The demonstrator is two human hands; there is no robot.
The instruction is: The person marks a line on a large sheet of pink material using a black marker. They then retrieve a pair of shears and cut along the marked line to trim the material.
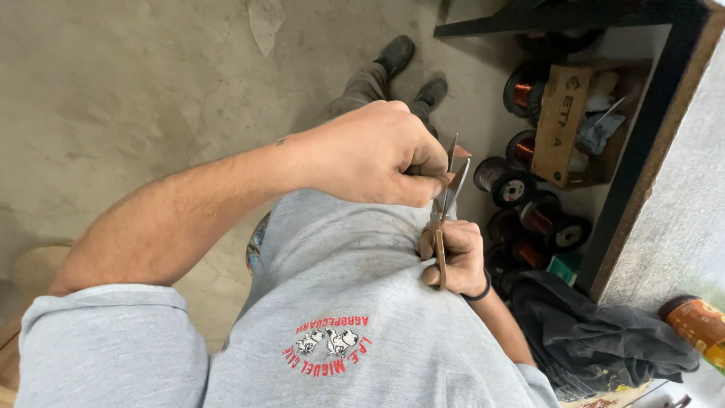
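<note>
Head view: right hand [457,257], fingers clenched through the handles, holds orange-handled scissors [444,219] with blades open against the grey shirt. Just above, left hand [377,155] pinches a small copper-coloured strip [459,151] between those blades; wire spools [529,204] lie beyond, under the counter [664,113].

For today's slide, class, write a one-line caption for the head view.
Right hand works open scissors on a small piece pinched in the left hand, beside copper wire spools.

Soft even daylight, faint shadows — sharp, wide-angle edge bending.
</note>
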